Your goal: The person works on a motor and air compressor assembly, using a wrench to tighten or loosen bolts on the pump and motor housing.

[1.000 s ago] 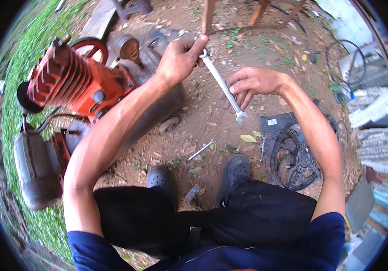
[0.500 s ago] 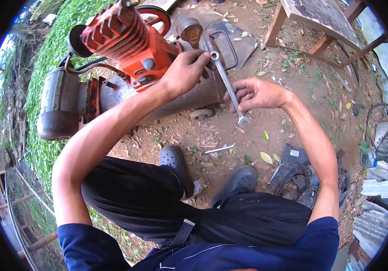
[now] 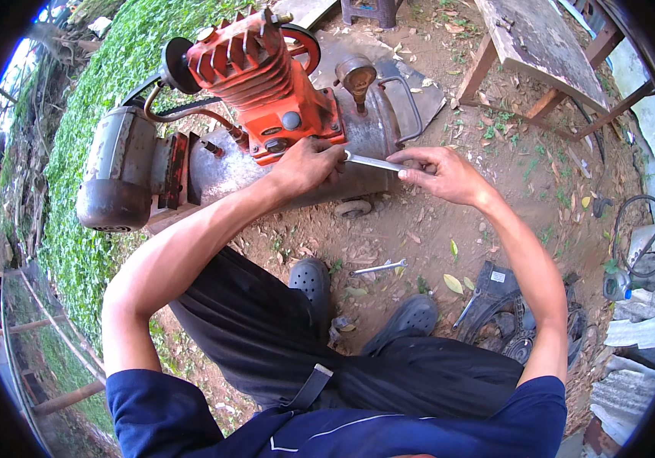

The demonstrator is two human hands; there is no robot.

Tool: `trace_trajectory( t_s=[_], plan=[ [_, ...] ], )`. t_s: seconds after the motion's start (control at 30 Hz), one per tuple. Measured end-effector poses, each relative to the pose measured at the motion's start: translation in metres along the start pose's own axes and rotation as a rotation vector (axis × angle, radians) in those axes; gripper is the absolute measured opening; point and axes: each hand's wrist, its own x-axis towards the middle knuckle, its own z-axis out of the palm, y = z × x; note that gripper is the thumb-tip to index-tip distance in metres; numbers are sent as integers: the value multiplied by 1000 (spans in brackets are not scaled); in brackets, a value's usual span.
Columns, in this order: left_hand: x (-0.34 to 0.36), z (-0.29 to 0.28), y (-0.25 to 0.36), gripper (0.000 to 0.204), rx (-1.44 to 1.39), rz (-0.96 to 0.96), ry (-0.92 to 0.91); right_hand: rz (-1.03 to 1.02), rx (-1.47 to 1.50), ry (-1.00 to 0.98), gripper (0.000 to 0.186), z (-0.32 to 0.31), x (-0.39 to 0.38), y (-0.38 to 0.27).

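Note:
A silver combination wrench [image 3: 373,162] lies almost level between my hands, in front of the compressor. Closed fingers of my left hand [image 3: 311,165] are at its ring end, partly hiding it. My right hand [image 3: 446,177] pinches the other end between thumb and fingers. Just beyond my left hand stands the red finned pump [image 3: 255,69] of an air compressor, mounted on a worn grey tank [image 3: 224,172]. A round pressure gauge [image 3: 357,75] rises from the tank near a bent metal handle [image 3: 410,103].
A grey electric motor [image 3: 114,168] sits at the tank's left end. On the dirt by my shoes lies a second wrench [image 3: 379,268]. Black plastic parts [image 3: 507,305] are right of my feet. A wooden table [image 3: 541,46] stands far right, corrugated sheets [image 3: 644,332] nearer.
The wrench has swung from steeply slanted to nearly level. Both hands have come lower in view, and my right hand is now pinching its end. The view has shifted, showing more of the compressor.

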Motion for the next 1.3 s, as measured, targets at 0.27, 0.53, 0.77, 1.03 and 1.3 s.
trace_trajectory(
  t_s=[0.27, 0.53, 0.77, 1.03, 1.3],
  plan=[
    [-16, -4, -4, 30, 717, 289, 229, -54, -212, 215, 25, -3, 10, -4],
    [-21, -17, 1, 23, 622, 372, 263, -114, -248, 322, 26, -5, 27, 1],
    [-29, -17, 11, 29, 759, 297, 182, -34, -245, 272, 27, -11, 34, 3],
    [-32, -25, -1, 29, 710, 381, 270, 17, -232, 208, 27, -19, 45, -2],
    [-30, -27, -1, 28, 747, 369, 257, -76, -326, 202, 24, -23, 56, -3]
  ],
)
